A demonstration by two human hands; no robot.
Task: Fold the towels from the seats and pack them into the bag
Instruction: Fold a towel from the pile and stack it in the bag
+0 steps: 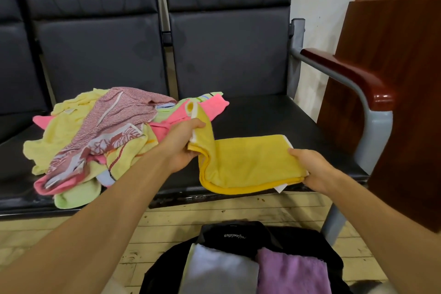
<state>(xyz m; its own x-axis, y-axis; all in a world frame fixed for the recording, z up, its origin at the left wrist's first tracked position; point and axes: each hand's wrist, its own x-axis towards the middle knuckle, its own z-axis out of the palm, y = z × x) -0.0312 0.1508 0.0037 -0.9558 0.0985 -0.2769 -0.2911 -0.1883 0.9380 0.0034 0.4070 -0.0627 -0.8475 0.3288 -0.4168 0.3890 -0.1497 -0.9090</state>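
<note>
My left hand point(183, 144) gripped the yellow towel's point(250, 162) raised end while my right hand point(310, 169) pinched its folded edge on the seat point(274, 117).

So all you really get of the person is two bare forearms coming in from the near edge, plus the left hand point(182, 144) and the right hand point(310, 169). No sleeves anywhere on the arms, bare right to the bottom of the shot. No watch, no bracelet, no rings, no gloves that I can spot. Nails look short and plain, though it's a bit blurry. Wide-angle lens makes the forearms look long and fat near the camera, tapering toward the wrists.
</note>
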